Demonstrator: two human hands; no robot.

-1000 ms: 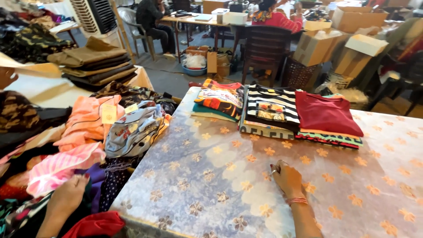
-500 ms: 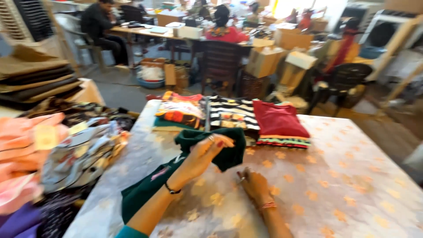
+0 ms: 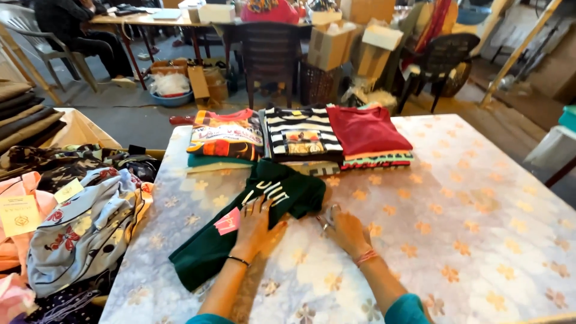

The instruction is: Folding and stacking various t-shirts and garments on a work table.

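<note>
- A dark green t-shirt with white print lies crumpled and slanting on the table, its upper end bunched just in front of the folded stacks and its lower end reaching toward the table's near left edge.
- A pink tag sits on the green cloth just beside the left hand.
- The left hand lies flat on the shirt, fingers spread, pressing the cloth down.
- The right hand rests on the table at the shirt's right edge, fingers curled over something metallic; what it pinches cannot be told.
- Behind the shirt stand 3 folded stacks side by side: an orange printed top, a black-and-white striped top, and a dark red top.
- To the left of the table, a loose heap of clothes with paper tags.
- Beyond, chairs, cardboard boxes and seated people at a far table.
</note>
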